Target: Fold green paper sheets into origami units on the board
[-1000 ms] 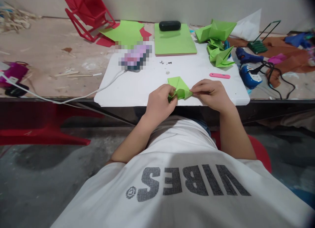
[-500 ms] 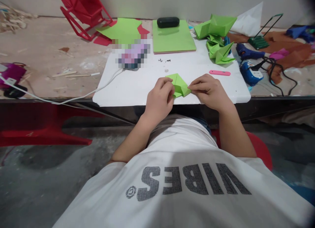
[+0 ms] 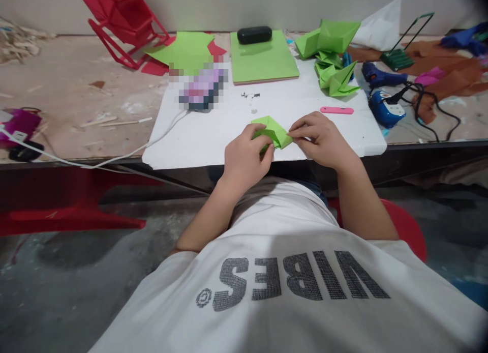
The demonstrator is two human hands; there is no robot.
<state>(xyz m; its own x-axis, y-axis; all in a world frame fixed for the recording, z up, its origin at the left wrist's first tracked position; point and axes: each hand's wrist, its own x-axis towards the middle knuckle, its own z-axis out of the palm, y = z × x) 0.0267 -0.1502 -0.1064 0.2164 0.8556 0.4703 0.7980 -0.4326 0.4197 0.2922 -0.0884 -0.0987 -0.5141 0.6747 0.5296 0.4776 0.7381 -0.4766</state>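
Observation:
A small folded piece of green paper (image 3: 273,130) sits at the near edge of a white board (image 3: 213,134). My left hand (image 3: 244,157) curls around its left side, fingers closed on the paper. At the paper's right corner my right hand (image 3: 319,138) pinches it with thumb and fingertips. Both hands rest on the board just in front of my body.
Behind lie a stack of green sheets (image 3: 263,63) with a black case (image 3: 254,35) on it, several folded green paper shapes (image 3: 332,58), a pink stick (image 3: 336,110), blue glue guns (image 3: 383,109) with cords, a blurred phone (image 3: 200,86) on a white cable, and a red chair model (image 3: 122,17).
The hands and paper stay at the board's near edge. My left fingers have shifted over the paper's left side and the paper has turned slightly between the hands.

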